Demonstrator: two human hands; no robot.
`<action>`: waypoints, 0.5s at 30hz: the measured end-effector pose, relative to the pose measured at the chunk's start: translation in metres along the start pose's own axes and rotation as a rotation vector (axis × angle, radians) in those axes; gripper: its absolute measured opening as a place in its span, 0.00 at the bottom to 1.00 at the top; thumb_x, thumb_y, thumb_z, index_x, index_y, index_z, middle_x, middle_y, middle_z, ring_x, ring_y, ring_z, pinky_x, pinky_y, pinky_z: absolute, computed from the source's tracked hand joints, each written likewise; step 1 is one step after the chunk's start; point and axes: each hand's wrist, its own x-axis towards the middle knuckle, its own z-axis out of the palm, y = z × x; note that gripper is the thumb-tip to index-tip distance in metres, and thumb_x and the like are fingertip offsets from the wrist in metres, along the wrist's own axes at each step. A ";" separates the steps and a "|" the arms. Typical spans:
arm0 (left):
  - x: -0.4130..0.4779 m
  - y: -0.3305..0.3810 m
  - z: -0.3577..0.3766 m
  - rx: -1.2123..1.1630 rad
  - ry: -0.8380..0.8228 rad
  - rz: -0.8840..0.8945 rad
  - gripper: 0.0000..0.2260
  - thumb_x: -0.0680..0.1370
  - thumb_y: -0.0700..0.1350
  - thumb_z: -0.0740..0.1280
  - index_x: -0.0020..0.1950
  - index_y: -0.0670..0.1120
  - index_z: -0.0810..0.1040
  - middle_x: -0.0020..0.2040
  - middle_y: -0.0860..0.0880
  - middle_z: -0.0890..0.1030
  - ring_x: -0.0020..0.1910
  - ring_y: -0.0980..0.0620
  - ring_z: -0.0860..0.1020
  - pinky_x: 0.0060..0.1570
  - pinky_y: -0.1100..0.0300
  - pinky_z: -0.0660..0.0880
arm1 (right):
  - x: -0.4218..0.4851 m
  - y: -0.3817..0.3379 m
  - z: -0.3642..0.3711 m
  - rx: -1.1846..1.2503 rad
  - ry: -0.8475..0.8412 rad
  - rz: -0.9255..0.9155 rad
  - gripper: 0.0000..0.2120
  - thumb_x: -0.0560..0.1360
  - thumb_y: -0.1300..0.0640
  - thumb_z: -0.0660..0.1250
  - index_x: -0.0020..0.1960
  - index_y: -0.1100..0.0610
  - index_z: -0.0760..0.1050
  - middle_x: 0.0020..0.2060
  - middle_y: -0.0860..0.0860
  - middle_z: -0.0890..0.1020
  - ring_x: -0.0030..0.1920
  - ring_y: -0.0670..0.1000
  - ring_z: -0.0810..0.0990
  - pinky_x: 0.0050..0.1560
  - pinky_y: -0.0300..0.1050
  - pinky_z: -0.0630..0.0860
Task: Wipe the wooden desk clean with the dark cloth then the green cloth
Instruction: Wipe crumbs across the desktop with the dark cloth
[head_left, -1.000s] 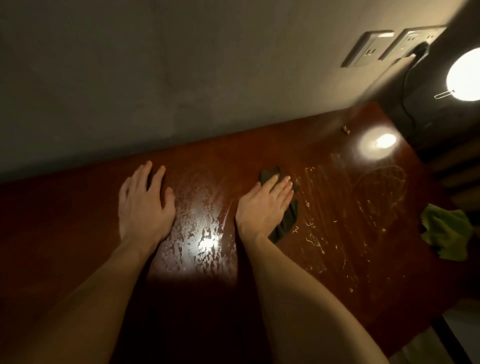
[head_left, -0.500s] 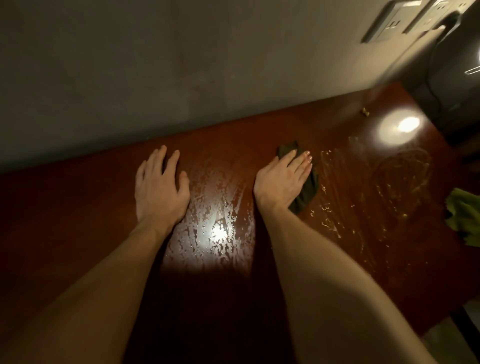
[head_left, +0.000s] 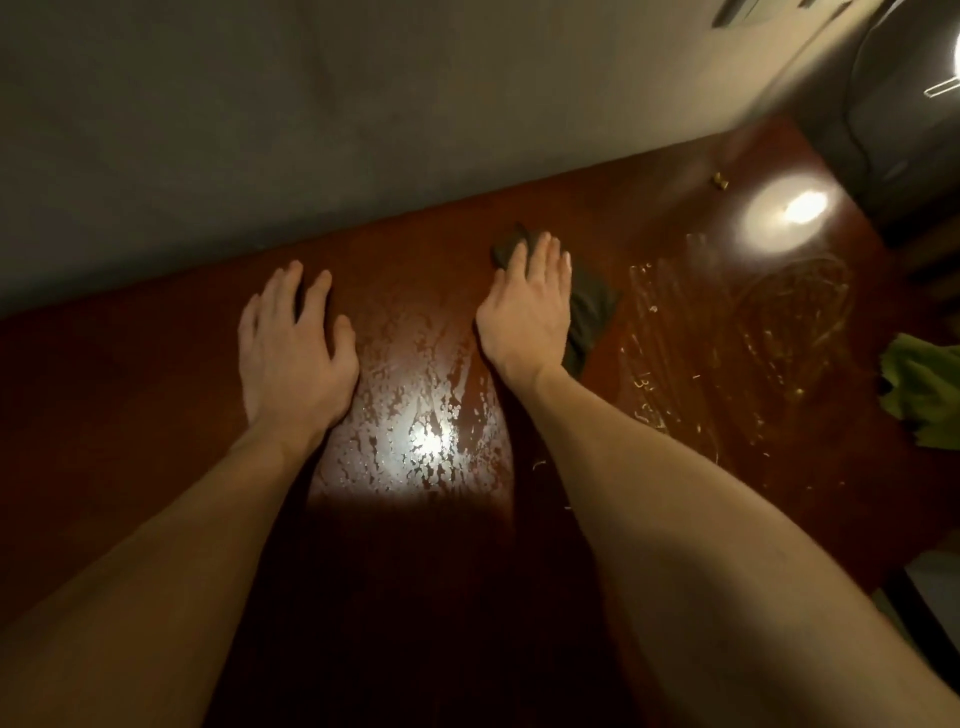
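Dark cloth (head_left: 592, 317), seemingly limp and light, lay pressed under the right hand (head_left: 524, 312), fingers straight; left hand (head_left: 296, 353) rested flat-fingered, left of it.

Most of the dark cloth (head_left: 589, 312) lies hidden under the flat right hand (head_left: 527, 306). Only a corner past the fingertips and a flap toward the desk's right edge show, so its full outline cannot be told. The green cloth (head_left: 924, 389), at the right edge of the wooden desk (head_left: 130, 389), is cut by the picture's right edge. Near the far right corner a small brass-coloured thing (head_left: 720, 181) is too small to name (debris or hardware, no telling). The pale crumbs and streaks (head_left: 649, 410) right of the dark cloth are too fine to identify. The wall plates (head_left: 748, 10) are cropped at the top and blurred. The desk's left end runs off into deep shadow, and both forearms (head_left: 649, 519) run off the bottom.
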 end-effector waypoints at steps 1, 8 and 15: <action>0.000 0.000 0.000 0.001 -0.001 0.003 0.25 0.87 0.53 0.56 0.83 0.47 0.65 0.84 0.42 0.62 0.84 0.44 0.57 0.83 0.44 0.53 | -0.006 -0.005 0.001 -0.014 -0.007 -0.065 0.30 0.87 0.49 0.42 0.84 0.62 0.53 0.84 0.62 0.51 0.85 0.60 0.47 0.84 0.54 0.41; -0.002 0.003 -0.004 -0.032 -0.056 -0.008 0.25 0.87 0.53 0.55 0.84 0.47 0.64 0.84 0.42 0.62 0.84 0.43 0.57 0.83 0.44 0.51 | -0.116 -0.050 0.011 0.069 -0.072 -0.427 0.29 0.87 0.51 0.48 0.83 0.64 0.57 0.83 0.64 0.55 0.84 0.60 0.50 0.84 0.57 0.47; -0.015 0.019 -0.032 0.121 -0.315 0.087 0.27 0.86 0.57 0.51 0.84 0.49 0.63 0.83 0.41 0.64 0.82 0.39 0.61 0.80 0.43 0.59 | -0.183 0.015 -0.004 0.050 -0.167 -0.686 0.28 0.87 0.49 0.52 0.83 0.61 0.60 0.83 0.61 0.57 0.84 0.57 0.52 0.84 0.53 0.43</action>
